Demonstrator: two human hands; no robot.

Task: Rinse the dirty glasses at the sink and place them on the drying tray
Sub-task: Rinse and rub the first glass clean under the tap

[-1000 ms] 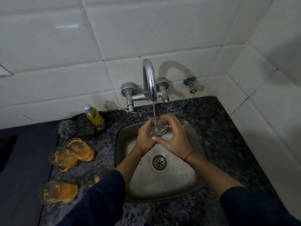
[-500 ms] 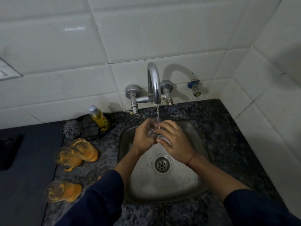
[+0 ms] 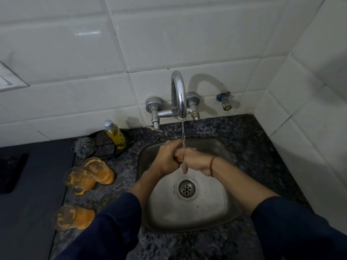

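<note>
— What lies at the left, on the counter?

— Three dirty glasses with orange residue lie on their sides on the speckled counter (image 3: 244,132): one near the bottom (image 3: 73,217), and two touching each other higher up (image 3: 79,178) (image 3: 99,170). Behind them sit a steel scrubber (image 3: 84,147) and a yellow soap bottle (image 3: 115,135). They lie in the same places as before.

— And at the sink?

— Over the steel sink (image 3: 197,209), the left hand (image 3: 167,159) and the right hand (image 3: 195,161) now press together under the water stream (image 3: 183,136) from the tap (image 3: 178,94). Both are curled closed. One second ago the clear glass showed between the fingers; now the hands cover it, so I cannot tell if they clamp it. Water runs down below the hands, above the drain (image 3: 187,188).

— Anything at the right?

— A small valve (image 3: 224,100) on the tiled wall.
</note>
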